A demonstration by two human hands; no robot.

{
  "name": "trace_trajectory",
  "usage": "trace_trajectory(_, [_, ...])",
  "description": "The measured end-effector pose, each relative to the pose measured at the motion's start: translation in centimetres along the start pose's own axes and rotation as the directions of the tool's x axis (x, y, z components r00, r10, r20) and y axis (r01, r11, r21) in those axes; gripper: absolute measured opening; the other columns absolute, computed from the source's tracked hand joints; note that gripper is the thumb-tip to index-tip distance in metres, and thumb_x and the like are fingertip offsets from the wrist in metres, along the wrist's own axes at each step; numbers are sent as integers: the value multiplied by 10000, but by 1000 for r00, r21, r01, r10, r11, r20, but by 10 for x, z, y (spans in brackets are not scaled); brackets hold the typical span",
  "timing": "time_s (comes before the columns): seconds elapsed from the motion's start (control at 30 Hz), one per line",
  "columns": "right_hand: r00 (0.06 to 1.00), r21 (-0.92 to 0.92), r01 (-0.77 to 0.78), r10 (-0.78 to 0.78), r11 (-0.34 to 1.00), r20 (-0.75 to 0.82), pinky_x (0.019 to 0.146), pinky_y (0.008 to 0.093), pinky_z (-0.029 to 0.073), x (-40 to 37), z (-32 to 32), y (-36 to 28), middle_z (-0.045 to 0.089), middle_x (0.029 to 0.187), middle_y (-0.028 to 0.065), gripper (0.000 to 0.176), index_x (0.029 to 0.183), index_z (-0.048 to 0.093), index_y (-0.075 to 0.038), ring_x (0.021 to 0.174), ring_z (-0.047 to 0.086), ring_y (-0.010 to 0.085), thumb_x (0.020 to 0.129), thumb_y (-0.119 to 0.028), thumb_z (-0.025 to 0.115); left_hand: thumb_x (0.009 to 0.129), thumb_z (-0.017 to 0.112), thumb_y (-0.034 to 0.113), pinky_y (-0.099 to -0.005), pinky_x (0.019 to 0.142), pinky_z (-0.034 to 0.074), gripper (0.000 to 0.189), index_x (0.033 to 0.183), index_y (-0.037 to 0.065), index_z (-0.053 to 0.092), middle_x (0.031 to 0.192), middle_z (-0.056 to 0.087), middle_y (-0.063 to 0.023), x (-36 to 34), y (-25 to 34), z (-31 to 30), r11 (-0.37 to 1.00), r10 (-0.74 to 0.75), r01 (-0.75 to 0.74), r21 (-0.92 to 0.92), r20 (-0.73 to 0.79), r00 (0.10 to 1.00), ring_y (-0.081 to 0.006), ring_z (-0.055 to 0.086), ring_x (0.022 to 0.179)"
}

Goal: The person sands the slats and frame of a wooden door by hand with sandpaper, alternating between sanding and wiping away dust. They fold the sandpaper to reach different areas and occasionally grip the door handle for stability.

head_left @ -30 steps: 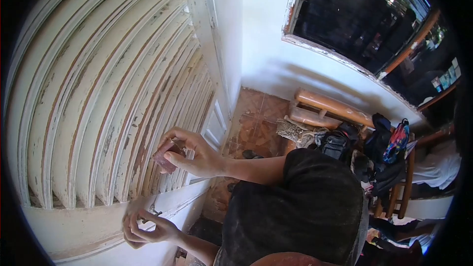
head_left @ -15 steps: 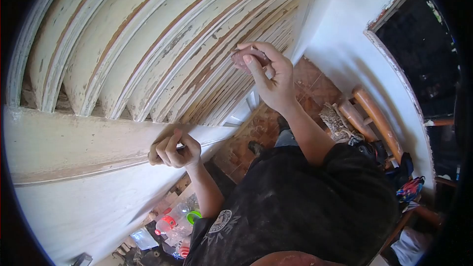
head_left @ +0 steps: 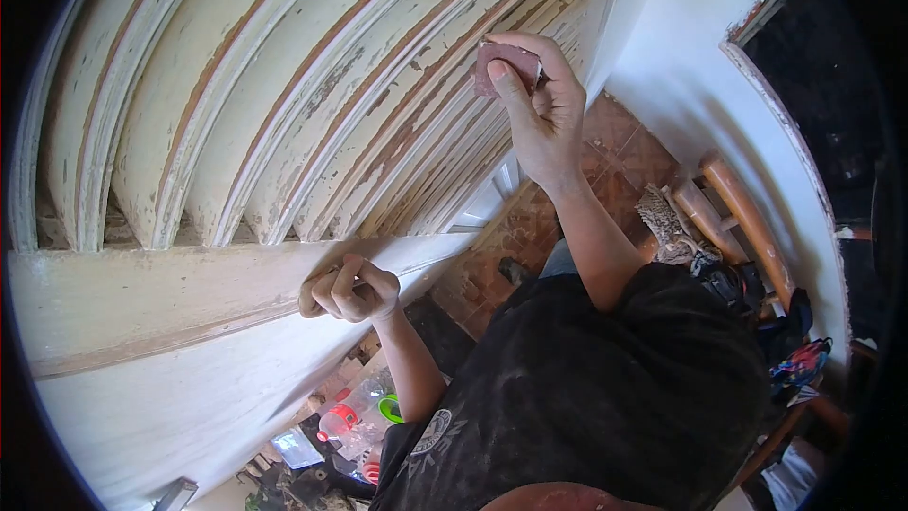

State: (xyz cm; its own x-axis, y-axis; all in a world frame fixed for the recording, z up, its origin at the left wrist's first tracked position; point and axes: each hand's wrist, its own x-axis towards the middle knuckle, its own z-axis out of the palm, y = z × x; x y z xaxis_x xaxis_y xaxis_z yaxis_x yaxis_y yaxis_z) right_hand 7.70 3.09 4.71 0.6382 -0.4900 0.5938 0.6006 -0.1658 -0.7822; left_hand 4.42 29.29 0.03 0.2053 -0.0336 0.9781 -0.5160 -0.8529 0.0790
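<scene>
My right hand (head_left: pixel 553 114) is raised before the slats, thumb and fingers closed on a folded piece of reddish-brown sandpaper (head_left: pixel 506 68). Behind it rises a louvred wooden panel (head_left: pixel 284 85), its cream paint worn down to brown wood along the slat edges. Lower and to the left, my left hand (head_left: pixel 352 291) is curled into a fist close to the panel's flat rail (head_left: pixel 170 298). The curled fingers hide whatever may be inside, so I cannot tell what it holds.
Below my left arm are a clear plastic bottle with a red label (head_left: pixel 338 421) and a green ring-shaped item (head_left: pixel 390 407). To the right, a wooden chair (head_left: pixel 747 218) with things on it stands by the white wall (head_left: pixel 709 85). Reddish tiles (head_left: pixel 615 142) cover the floor.
My right hand has moved up and slightly right with the sandpaper, turning its flat face more into view. The left hand stays curled near the rail, and the whole view has shifted slightly.
</scene>
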Motion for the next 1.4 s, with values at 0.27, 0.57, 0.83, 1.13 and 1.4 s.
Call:
trace_trajectory(0.27, [997,-91,74,-76,993,-18,691,291,566,-2,10,-9,650,942,126,240,1227,492,-12,820,678,160,1015,-106,551,750,633,-25,-338,815,295,245,798,210,580,764,432,64,-2,-1,0,1000,-20,20,-1,-6,1000,-197,409,862])
trace_trajectory(0.57, [971,-318,239,-235,918,50,660,310,563,4,9,-15,661,903,144,156,1134,535,-1,795,707,226,997,-71,559,750,639,-25,-339,817,299,241,803,204,585,768,438,65,-4,-4,1,1000,3,-3,-3,-16,1000,-198,417,859])
trace_trajectory(0.83, [975,-404,201,-222,893,-6,670,321,576,-7,16,-10,676,889,141,237,1192,494,1,856,730,235,980,-52,586,754,640,-22,-329,816,302,243,803,212,592,762,440,68,-3,-2,1,1000,-6,6,-2,-18,1000,-191,423,857])
trace_trajectory(1.13, [970,-280,208,-236,937,-67,690,277,561,-4,14,-3,695,936,88,213,1106,627,12,835,714,181,911,-39,695,748,628,-50,-326,816,303,270,807,211,594,769,444,70,-3,-2,0,1000,-3,3,3,-5,1000,-188,428,856])
trace_trajectory(1.4, [973,-245,181,-210,952,-94,772,256,544,-2,7,6,707,964,119,163,1046,666,35,888,703,169,889,20,707,743,631,-48,-321,801,311,271,813,213,608,768,440,72,-4,-4,0,1000,2,-2,15,-3,1000,-193,417,863])
